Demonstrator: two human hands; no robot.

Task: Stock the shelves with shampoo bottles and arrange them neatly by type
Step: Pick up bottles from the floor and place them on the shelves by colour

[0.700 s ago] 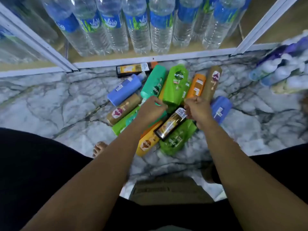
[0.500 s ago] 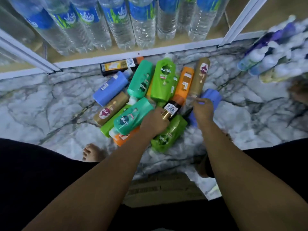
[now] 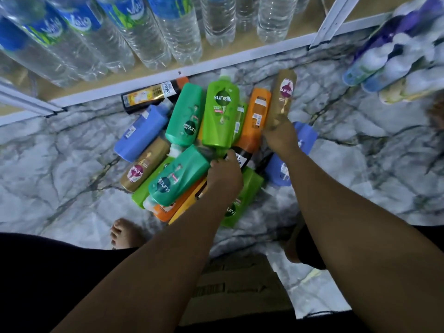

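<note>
Head view shows the right hand [image 3: 281,138] curled round the lower end of a tan bottle [image 3: 283,97] that points away toward the shelf edge; its grip looks closed on that bottle, though the fingertips are hidden. The left hand [image 3: 224,175] sits at the middle of the heap, fingers bent over the neck of a dark bottle [image 3: 240,157], beside a teal bottle [image 3: 179,176]. Whether it pinches the dark bottle or only touches it, I cannot tell.

Around the hands, shampoo bottles lie in a loose pile on the marble floor [image 3: 72,164]: a bright green bottle [image 3: 222,111], an orange bottle [image 3: 257,116], a blue bottle [image 3: 141,131] and others, overlapping, none yet on a shelf. Water bottles [image 3: 153,32] fill the shelf [image 3: 216,61] above the pile.

The shampoo bottles look like stiff, glossy plastic, probably full and fairly heavy, so likely slippery. A hold round the flat body near the middle should serve better than the cap. Lifting one may shift those leaning on it.
</note>
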